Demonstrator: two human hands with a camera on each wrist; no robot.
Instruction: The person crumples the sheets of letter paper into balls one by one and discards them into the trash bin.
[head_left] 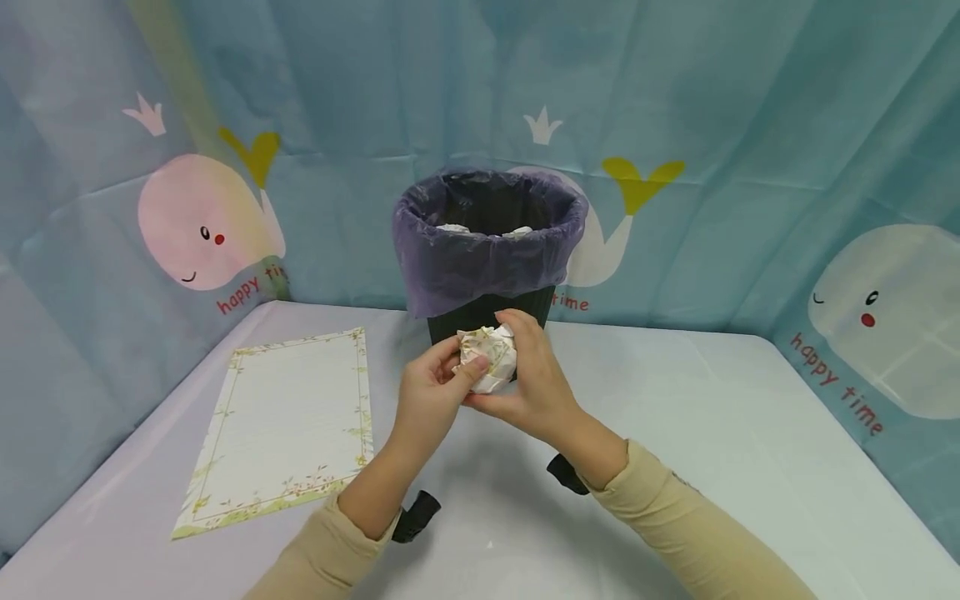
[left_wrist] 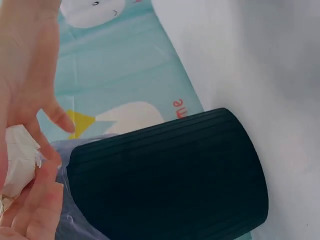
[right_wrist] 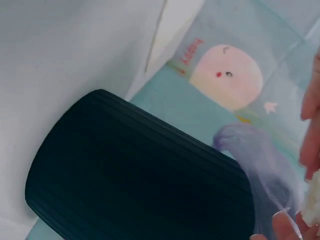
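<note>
A crumpled ball of patterned paper (head_left: 491, 360) is held between both hands in front of the bin. My left hand (head_left: 429, 392) pinches its left side, thumb over the front. Around its right side curves my right hand (head_left: 538, 385), with fingers above and thumb below. In the left wrist view part of the paper ball (left_wrist: 19, 160) shows among the fingers at the left edge. The right wrist view catches only a sliver of the paper ball (right_wrist: 314, 200) at its right edge.
Behind the hands stands a dark ribbed bin (head_left: 480, 315) lined with a purple bag (head_left: 487, 271); white crumpled pieces (head_left: 517, 232) show inside. A flat sheet of floral-bordered paper (head_left: 292, 417) lies on the white table (head_left: 720, 433) at left. A printed curtain (head_left: 360, 83) hangs behind.
</note>
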